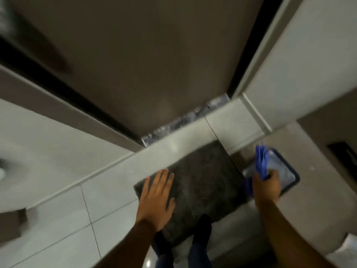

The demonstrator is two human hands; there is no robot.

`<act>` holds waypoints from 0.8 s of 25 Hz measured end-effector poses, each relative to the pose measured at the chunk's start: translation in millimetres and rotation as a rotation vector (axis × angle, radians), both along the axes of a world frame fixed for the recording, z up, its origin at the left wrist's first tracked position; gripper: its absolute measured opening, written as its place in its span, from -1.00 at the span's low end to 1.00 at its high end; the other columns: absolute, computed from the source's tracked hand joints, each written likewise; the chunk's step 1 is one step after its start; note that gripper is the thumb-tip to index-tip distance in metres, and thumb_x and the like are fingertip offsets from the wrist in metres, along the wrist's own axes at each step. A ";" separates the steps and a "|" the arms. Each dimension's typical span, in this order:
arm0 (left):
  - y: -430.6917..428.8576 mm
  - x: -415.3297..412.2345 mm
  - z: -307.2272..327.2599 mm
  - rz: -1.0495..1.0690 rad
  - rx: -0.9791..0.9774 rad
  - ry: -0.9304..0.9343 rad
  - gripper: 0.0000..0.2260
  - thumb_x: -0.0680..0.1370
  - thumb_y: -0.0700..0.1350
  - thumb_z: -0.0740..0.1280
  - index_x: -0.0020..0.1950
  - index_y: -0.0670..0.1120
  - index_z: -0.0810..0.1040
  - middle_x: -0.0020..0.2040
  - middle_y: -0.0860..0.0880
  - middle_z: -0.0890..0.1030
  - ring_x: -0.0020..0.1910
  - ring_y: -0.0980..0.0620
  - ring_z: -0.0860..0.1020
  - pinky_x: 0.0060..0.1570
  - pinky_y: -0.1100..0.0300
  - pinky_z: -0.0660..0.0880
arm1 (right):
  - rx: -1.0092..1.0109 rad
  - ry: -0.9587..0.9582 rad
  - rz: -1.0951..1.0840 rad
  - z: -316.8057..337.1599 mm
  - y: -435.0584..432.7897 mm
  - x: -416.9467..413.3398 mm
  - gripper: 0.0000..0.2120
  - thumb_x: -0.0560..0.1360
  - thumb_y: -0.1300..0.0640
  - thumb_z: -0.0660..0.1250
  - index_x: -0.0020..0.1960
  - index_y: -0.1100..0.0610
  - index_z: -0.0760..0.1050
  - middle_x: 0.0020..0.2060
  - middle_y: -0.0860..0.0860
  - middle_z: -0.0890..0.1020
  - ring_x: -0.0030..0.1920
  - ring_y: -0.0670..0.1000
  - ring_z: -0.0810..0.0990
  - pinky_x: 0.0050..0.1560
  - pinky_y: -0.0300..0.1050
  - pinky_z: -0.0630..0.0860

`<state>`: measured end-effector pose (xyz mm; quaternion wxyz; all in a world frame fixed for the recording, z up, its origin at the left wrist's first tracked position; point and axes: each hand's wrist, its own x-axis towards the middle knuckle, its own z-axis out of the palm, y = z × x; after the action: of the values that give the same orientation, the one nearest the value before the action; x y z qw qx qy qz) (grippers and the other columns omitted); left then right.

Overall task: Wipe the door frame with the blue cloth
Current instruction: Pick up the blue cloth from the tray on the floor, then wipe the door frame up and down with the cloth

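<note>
View looks steeply down at a doorway, picture blurred. Brown door [135, 64] fills the upper middle; pale door frame [257, 60] runs up its right side, a dark gap between them. Speckled stone sill [185, 120] lies at the foot of the door. Pale tiled floor [58, 219] below, with a dark grey mat [202, 182] on it; the person's two dark-socked feet stand at the mat's near edge. Left hand [157, 200] empty, palm down, fingers straight and slightly spread, held over the mat's left edge; contact cannot be told. Right hand [267, 185] closed in a fist around the blue cloth [261, 161], which sticks up out of the grip, a fold also hanging at the wrist side. Cloth is low, right of the mat, over a dark-rimmed tray [287, 175] on the floor, apart from the frame.
</note>
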<state>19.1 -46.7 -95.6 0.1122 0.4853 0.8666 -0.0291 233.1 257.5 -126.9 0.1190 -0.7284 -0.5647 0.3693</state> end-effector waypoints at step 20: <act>-102.2 -312.3 599.9 0.572 0.940 0.835 -0.37 0.67 0.02 0.12 0.75 -0.01 0.12 0.78 -0.12 0.08 0.75 -0.10 0.05 0.69 -0.19 -0.07 | 0.781 1.308 0.574 595.4 -272.4 -396.9 -0.79 0.35 0.20 0.47 -0.26 0.08 0.42 -0.30 0.03 0.54 -0.25 0.17 0.54 -0.17 0.04 0.52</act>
<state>-293.2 -148.9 504.3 -0.4498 0.1831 0.8519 0.1961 -163.7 -14.9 468.6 0.5710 -0.0978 -0.6337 0.5126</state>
